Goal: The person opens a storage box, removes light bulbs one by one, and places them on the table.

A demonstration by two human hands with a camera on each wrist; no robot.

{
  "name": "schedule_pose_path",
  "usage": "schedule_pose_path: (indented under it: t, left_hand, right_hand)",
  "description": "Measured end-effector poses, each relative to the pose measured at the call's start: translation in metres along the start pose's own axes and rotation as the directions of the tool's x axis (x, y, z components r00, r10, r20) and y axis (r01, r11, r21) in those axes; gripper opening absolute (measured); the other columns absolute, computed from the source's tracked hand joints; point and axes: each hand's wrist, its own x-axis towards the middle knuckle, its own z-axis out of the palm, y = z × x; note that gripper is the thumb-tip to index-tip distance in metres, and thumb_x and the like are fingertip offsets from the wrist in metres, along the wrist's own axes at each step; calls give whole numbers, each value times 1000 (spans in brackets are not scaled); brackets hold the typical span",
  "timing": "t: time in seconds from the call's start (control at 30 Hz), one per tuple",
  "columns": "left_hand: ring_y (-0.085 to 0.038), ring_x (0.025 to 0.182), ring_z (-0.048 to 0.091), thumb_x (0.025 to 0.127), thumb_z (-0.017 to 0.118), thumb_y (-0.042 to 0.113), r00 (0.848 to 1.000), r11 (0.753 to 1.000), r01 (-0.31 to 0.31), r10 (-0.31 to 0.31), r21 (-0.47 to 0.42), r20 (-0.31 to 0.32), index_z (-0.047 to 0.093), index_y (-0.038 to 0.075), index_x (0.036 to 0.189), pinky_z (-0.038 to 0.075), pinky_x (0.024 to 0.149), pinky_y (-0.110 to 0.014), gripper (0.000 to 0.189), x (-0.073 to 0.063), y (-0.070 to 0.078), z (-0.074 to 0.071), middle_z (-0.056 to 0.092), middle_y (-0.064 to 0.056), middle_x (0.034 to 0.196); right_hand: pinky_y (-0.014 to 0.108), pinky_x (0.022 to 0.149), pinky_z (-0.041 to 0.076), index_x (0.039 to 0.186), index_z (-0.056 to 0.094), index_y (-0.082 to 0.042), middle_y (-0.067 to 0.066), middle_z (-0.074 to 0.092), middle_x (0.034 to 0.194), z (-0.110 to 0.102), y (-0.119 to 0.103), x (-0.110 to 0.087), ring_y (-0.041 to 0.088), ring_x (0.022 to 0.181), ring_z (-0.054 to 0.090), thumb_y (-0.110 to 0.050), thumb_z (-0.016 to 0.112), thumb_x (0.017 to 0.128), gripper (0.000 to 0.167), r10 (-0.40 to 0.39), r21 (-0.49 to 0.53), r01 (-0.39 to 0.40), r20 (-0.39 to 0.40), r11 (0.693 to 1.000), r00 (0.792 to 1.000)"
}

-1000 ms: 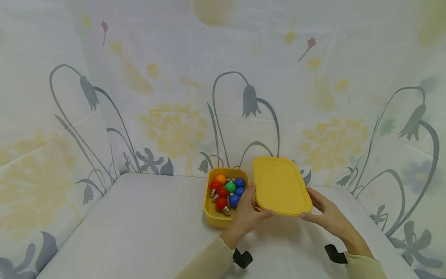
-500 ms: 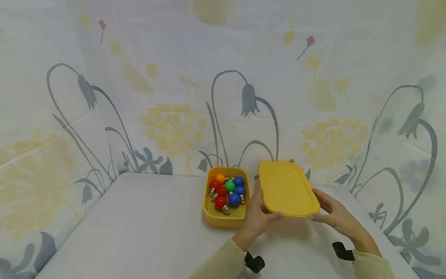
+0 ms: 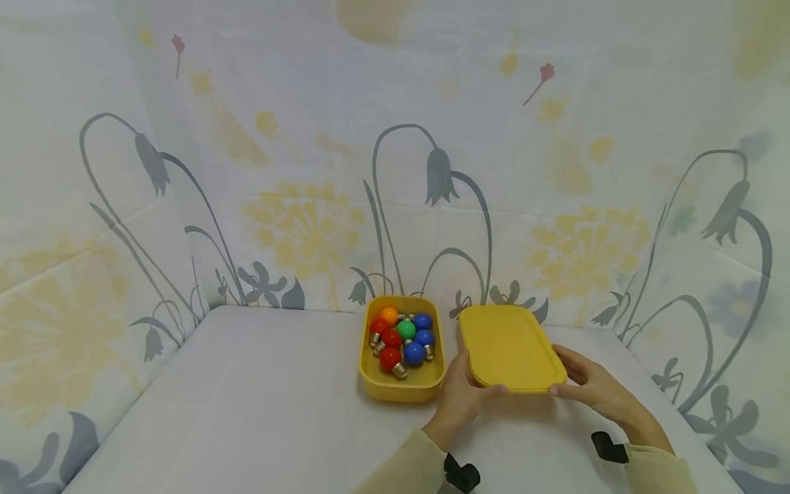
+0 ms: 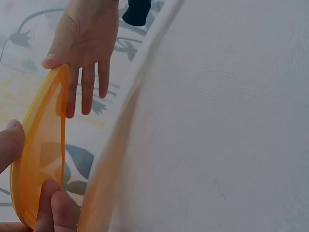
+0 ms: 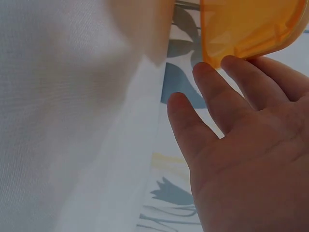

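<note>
A yellow plastic lid (image 3: 512,348) is held a little above the white table by both hands, to the right of an open yellow box (image 3: 401,394). My left hand (image 3: 458,396) grips its left edge, thumb on top and fingertips against the underside in the left wrist view. At the near right corner, my right hand (image 3: 600,396) pinches the lid between thumb and fingers; in the right wrist view the other fingers (image 5: 212,92) are spread. Inside the box lie several small coloured bulbs, among them a red bulb (image 3: 390,359), a blue bulb (image 3: 414,353), a green bulb (image 3: 406,330) and an orange bulb (image 3: 389,315).
The white-covered table (image 3: 259,405) reaches to a flower-printed cloth (image 3: 308,137) hanging behind and at both sides. The box stands near the table's back edge, close beside the left hand.
Both hands have carried the lid right, away from the box, then lowered it toward the table. The left hand no longer overlaps the box's right side. The box and bulbs stay put.
</note>
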Motion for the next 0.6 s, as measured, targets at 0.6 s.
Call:
schedule_pose_path:
  t: [0.6]
  left_hand:
    - [-30,131,42,64,90,22,992,991,126,-125,-40,15,44,5,140,32,108,-48,91,4,-11,4,48,-11,140]
  right_hand:
    - [69,100,27,145,27,8,30,29,147,6,12,2,53,132,29,-24,67,87,77,20,-52,-18,34,998,999]
